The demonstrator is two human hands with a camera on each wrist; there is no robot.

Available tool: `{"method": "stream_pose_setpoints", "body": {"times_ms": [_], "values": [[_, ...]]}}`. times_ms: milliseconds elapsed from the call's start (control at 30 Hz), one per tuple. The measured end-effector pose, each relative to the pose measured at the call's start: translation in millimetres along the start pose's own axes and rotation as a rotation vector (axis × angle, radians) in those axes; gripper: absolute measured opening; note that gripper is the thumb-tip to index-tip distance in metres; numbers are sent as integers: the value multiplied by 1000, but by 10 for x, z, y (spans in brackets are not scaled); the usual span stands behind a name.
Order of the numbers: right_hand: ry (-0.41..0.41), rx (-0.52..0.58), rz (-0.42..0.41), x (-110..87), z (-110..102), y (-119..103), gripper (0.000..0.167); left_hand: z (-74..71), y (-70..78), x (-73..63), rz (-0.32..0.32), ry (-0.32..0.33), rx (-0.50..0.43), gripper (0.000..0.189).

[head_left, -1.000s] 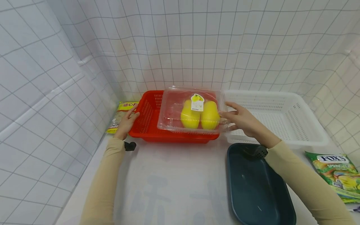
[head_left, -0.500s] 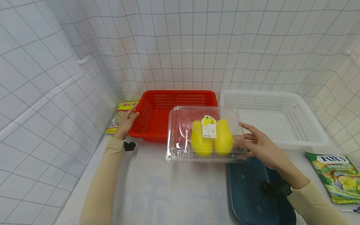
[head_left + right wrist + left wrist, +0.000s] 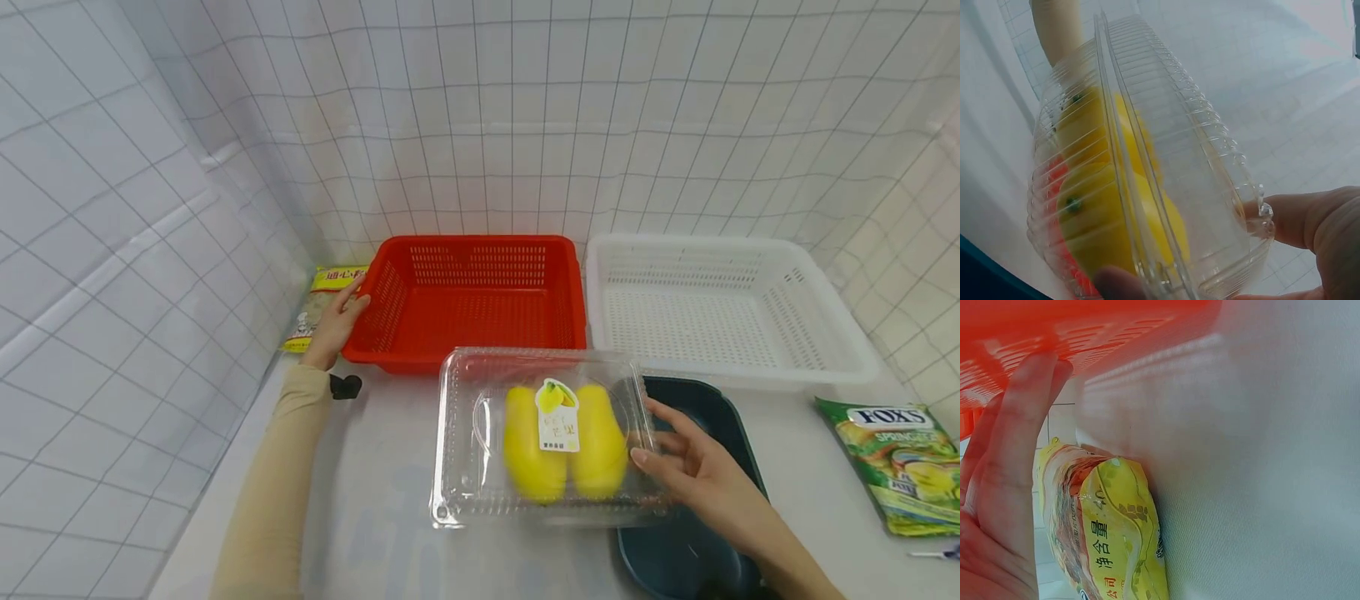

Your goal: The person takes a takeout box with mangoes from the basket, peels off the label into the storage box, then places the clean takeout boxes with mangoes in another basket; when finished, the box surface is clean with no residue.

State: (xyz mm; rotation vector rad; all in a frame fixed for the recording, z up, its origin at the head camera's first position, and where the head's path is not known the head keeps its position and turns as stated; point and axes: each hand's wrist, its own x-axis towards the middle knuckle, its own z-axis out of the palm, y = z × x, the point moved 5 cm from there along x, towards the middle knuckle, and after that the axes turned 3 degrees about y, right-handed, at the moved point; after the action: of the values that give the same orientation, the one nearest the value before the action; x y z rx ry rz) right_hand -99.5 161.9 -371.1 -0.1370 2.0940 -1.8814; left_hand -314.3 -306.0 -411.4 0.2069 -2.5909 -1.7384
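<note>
My right hand (image 3: 708, 475) grips the right end of a clear plastic clamshell box (image 3: 472, 467), thumb on the lid side. Inside lie two plump yellow fruits (image 3: 531, 450) with green stem ends, under a white label (image 3: 558, 421) with a fruit picture. The box hangs in front of the red basket (image 3: 480, 325), overlapping the dark blue tray (image 3: 675, 546) in the head view. My left hand (image 3: 335, 325) is at the red basket's left side; in the left wrist view its straight fingers (image 3: 1025, 419) touch the slotted wall below the rim.
A yellow food packet (image 3: 1116, 531) with Chinese print lies left of the red basket. The white basket (image 3: 720, 317) stands to the right of it. A green FOX'S candy bag (image 3: 892, 462) lies at the far right, with a thin purple-tipped stick (image 3: 937, 553) below it.
The clear box has come from over the red basket toward the person, carried by the right hand, and now hangs over the tabletop and tray edge. The left hand stays at the basket.
</note>
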Motion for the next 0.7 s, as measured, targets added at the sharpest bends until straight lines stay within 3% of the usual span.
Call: {"method": "stream_pose_setpoints", "body": {"times_ms": [233,500,700], "values": [[-29,-37,43,-60,241,149,71,17,193,-134,-38,-44,-69,58],[25,-240,40,7,457,224,70,23,27,-11,6,-18,-46,60],[48,-236,29,76,560,259,71,8,25,-21,10,-14,-45,60]]}}
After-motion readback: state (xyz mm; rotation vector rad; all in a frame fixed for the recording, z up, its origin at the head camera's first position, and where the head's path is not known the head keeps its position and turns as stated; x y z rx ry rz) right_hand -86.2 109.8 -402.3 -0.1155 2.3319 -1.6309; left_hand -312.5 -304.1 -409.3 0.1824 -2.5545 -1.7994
